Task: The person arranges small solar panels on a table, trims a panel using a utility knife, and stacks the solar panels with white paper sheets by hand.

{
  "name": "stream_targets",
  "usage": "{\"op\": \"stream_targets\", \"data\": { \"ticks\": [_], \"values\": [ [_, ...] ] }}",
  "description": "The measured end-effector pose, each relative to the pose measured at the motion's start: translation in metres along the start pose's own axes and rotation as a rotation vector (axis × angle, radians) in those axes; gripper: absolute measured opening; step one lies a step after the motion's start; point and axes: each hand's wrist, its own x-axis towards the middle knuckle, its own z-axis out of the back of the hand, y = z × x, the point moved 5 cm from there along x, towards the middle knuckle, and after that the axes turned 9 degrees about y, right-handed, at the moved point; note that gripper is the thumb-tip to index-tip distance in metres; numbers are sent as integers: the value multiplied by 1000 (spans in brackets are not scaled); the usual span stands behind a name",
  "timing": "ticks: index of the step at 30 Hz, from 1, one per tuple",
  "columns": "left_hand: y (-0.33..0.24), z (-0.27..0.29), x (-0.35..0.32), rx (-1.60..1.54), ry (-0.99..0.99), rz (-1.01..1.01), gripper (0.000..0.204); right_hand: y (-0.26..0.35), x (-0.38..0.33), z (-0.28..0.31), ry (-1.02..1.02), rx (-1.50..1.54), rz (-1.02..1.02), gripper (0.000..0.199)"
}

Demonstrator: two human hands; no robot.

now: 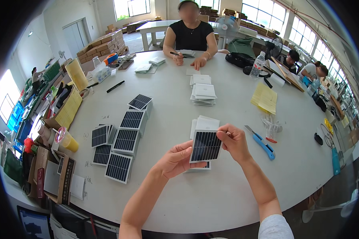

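A small dark solar panel [206, 146] with thin pale lines is raised above the white table, face toward me. My left hand [175, 160] grips its left and lower edge, thumb on the front and fingers behind. At the upper right corner my right hand [232, 140] pinches it between thumb and fingers. Beneath and behind it lie white-backed panels [205, 120], and another panel [204, 165] peeks out below, mostly hidden. Stacks of panels, dark face up, stand to the left, among them a near stack [119, 167] and a farther one [140, 102].
Right of my hands lies a blue utility knife [263, 146], blade out. Farther off are yellow paper [264, 98], a water bottle [257, 63] and a white-backed panel pile [203, 91]. A drink cup [66, 139] and a black marker [115, 87] are left. A co-worker [191, 34] sits opposite, holding a pen.
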Motion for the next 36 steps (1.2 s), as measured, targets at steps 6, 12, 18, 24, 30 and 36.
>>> {"op": "stream_targets", "data": {
  "ticks": [6, 12, 18, 24, 30, 36],
  "values": [
    [3, 22, -2, -43, -41, 21, 38, 6, -4, -11, -19, -172, 185, 19],
    [4, 3, 1, -38, -11, -29, 36, 2, -3, 2, -30, -52, 37, 17],
    [2, 6, 5, -134, 115, -41, 37, -7, 1, 5, -34, 99, -70, 18],
    [3, 15, 2, -129, 106, -50, 34, 0, 0, 0, -61, -44, 19, 16],
    [-4, 10, 5, -30, 46, -61, 39, -7, 1, 6, -74, 89, -59, 18],
    [-4, 11, -1, 52, -82, -14, 44, -6, -2, 2, -66, 38, -30, 20]
  ]
}}
